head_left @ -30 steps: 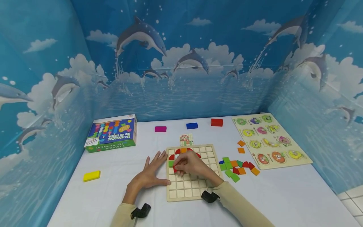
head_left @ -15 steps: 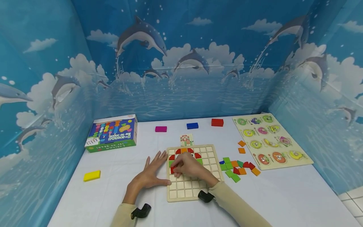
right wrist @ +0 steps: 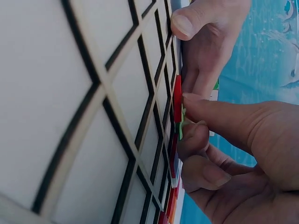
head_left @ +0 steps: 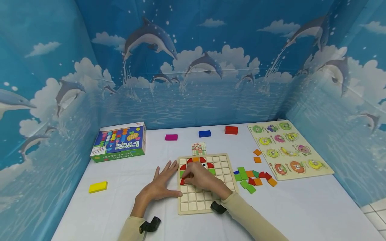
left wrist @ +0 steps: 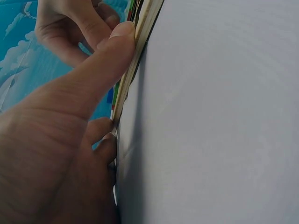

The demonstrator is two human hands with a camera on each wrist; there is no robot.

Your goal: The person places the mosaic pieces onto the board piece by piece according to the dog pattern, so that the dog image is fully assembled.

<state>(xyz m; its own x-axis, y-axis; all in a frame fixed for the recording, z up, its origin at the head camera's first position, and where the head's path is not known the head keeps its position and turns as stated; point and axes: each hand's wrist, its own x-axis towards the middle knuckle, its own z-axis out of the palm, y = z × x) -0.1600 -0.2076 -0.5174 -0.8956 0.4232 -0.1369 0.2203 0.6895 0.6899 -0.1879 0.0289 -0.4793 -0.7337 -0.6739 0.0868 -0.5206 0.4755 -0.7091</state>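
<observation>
A wooden grid board [head_left: 192, 196] lies on the white table, with red, green and orange tiles in its upper rows. My right hand [head_left: 200, 175] is over the board's left part, its thumb and fingers pinching a red tile [head_left: 182, 181] at the left column, just below a green one. In the right wrist view, this red tile [right wrist: 177, 98] lies close along the board face at the thumb tip. My left hand [head_left: 159, 187] is spread on the table, thumb and fingertips touching the board's left edge. The left wrist view shows the thumb [left wrist: 105, 65] against that edge.
Loose green, orange and red tiles [head_left: 250, 189] lie right of the board. A patterned card [head_left: 198, 148] sits behind it. Farther right is a fruit puzzle board [head_left: 283, 152]. A bead-set box [head_left: 119, 142], a yellow block [head_left: 98, 187] and a red block [head_left: 231, 130] stand around.
My right hand has shifted slightly left, and the red tile with it, from tilted above the board to lower in the left column. The left hand has stayed in place.
</observation>
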